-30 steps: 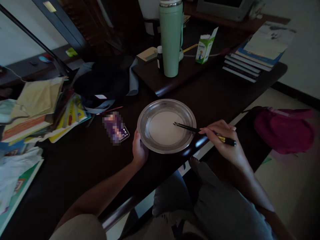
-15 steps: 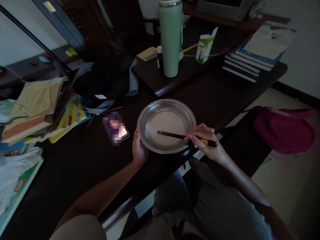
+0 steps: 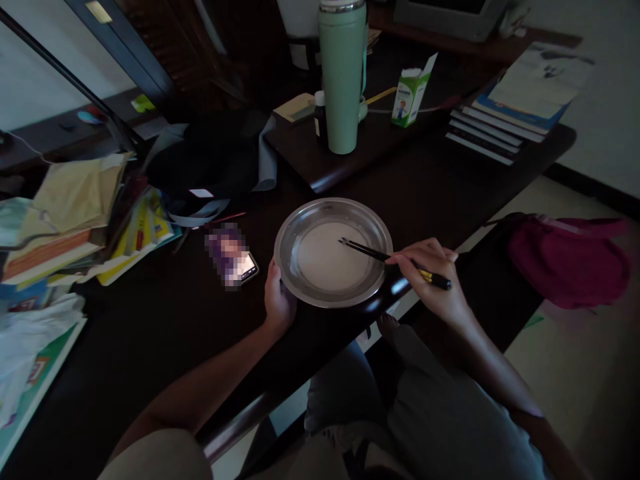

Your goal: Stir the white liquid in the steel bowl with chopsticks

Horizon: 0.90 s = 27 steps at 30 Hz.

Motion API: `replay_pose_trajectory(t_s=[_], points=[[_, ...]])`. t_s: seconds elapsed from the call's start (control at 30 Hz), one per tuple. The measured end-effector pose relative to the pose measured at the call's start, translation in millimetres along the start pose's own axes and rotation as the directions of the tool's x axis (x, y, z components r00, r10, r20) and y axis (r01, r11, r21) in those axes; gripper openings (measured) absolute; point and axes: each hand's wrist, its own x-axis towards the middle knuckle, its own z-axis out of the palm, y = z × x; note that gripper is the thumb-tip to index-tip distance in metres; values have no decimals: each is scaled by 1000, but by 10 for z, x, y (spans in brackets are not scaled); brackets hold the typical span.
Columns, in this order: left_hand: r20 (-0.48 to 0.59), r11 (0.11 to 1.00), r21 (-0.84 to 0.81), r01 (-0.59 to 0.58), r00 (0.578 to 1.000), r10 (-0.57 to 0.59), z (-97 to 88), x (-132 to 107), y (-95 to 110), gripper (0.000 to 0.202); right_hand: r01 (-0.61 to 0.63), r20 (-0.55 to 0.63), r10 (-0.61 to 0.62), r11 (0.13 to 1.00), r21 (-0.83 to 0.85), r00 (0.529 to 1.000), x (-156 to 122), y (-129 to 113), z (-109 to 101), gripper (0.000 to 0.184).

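A round metal bowl (image 3: 325, 298) with a wide rim stands at the desk's front edge, holding a whitish, smooth-looking layer (image 3: 323, 263). My left hand (image 3: 279, 303) grips the bowl's left side, thumb on the rim and the other fingers hidden beneath. In my right hand (image 3: 433, 283) is a pair of black chopsticks (image 3: 367, 250) with gold bands near their thick ends. Their tips reach over the middle of the bowl, slightly apart; whether they touch the whitish layer I cannot tell. The right hand itself is just beyond the right rim.
A phone (image 3: 247, 267) lies left of the bowl. Behind stand a green tumbler (image 3: 341, 80), a small dark bottle (image 3: 321, 120) and an open green-white box (image 3: 409, 97). Books (image 3: 75, 200) crowd the left, a book stack (image 3: 520, 100) the right. A magenta bag (image 3: 570, 263) is at right.
My right hand has shifted right, and the chopstick tips have moved right and toward the bowl's far side. My left hand and the bowl have stayed put.
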Motion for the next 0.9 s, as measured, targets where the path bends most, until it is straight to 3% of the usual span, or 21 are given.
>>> replay_pose_trajectory(t_s=[0.2,0.33,0.53,0.73,0.83,0.9], points=[[10,1000,-1,-1,1000,1,4,-4,6,43,-19,50,15,997,74,999,-70,-49,-351,32],[4,1000,19,-8,1000,8,16,-4,9,40,-29,157,2,986,166,988,-89,-64,-407,30],[12,1000,3,-3,1000,3,35,-25,26,44,-21,202,-25,976,219,979,-53,-76,-78,36],[-6,998,51,-27,1000,27,47,-6,20,51,-3,134,-18,988,157,991,51,20,214,38],[-41,979,121,-163,985,169,60,-46,68,55,14,54,-19,996,89,998,61,51,147,35],[-31,907,199,-371,923,384,80,-167,165,52,14,12,-14,998,60,1000,45,48,31,33]])
